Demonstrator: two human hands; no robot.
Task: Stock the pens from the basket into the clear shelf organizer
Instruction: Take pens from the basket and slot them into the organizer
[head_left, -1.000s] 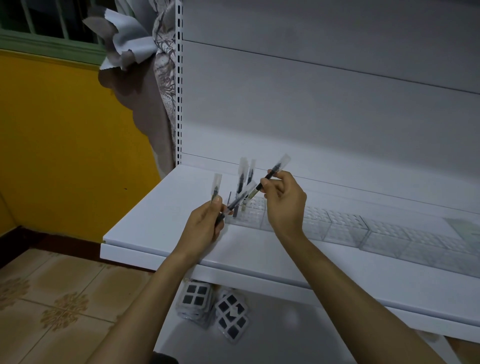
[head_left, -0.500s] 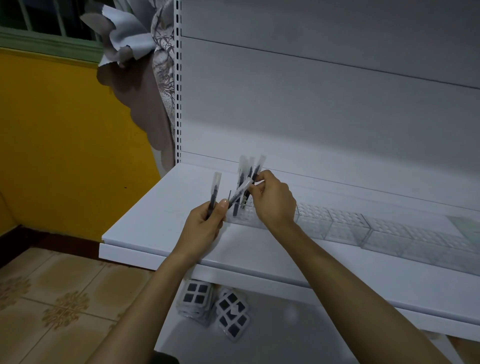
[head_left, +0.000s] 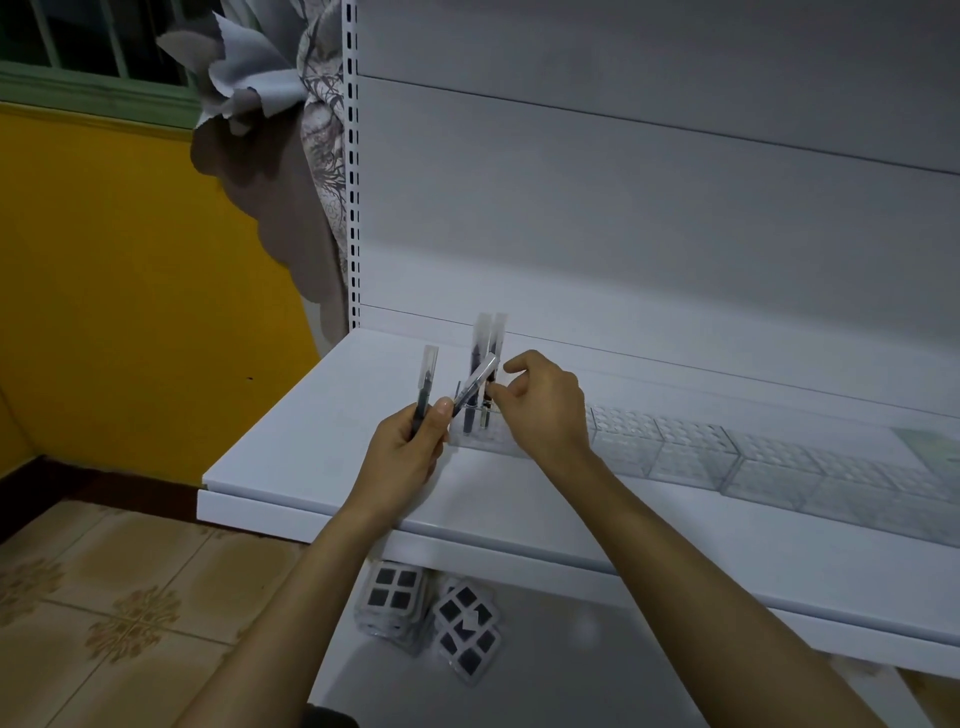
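My left hand (head_left: 402, 457) grips two clear-capped black pens: one upright pen (head_left: 427, 375) and one tilted pen (head_left: 477, 382) that leans right. Standing pens (head_left: 485, 340) rise from the left end block of the clear organizer (head_left: 691, 447), a row of gridded blocks on the white shelf (head_left: 311, 447). My right hand (head_left: 545, 410) is at that end block, its thumb and curled fingers pinching the lower barrel of the rightmost standing pen. The basket is out of view.
The white back panel (head_left: 623, 208) rises behind the shelf. Packs of puzzle cubes (head_left: 431, 613) lie on the lower shelf beneath. A yellow wall (head_left: 130, 286) and a tiled floor (head_left: 104, 597) are to the left, with a curtain (head_left: 306, 156) by the upright.
My right hand brought its pen from a tilt in the air down into the left end block, where it now stands. The left hand stayed put with its two pens.
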